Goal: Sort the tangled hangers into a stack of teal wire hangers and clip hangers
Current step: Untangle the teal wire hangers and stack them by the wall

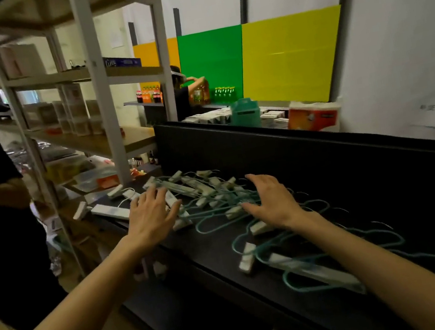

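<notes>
While both hands hover over the work, a jumbled heap of thin teal wire hangers (219,216) and white plastic clip hangers (185,188) lies spread along a long black table (356,169), running from the far left end toward the near right. No separate stacks can be seen yet, so the sorting looks to be at its start.

The left hand (151,214) is spread flat, fingers straight and relaxed, over the far left part of the heap, where the white clip bars cluster. It grips nothing. The right hand (270,202) is likewise released, fingers extended and slightly arched above the middle of the tangle. Whether either hand actually touches the hangers cannot be told.

More teal loops (383,240) and a long white clip bar (310,267) lie nearer, beside the right forearm.

These hangers are probably light. The wire should be stiff but springy, and its hooks and wavy loops are likely to snag on the clips. The best hold is probably a hook or the straight bar of one hanger, lifted slowly and wiggled free, with the other hand pinning the rest.

A grey metal shelving unit (102,97) stands to the left.
</notes>
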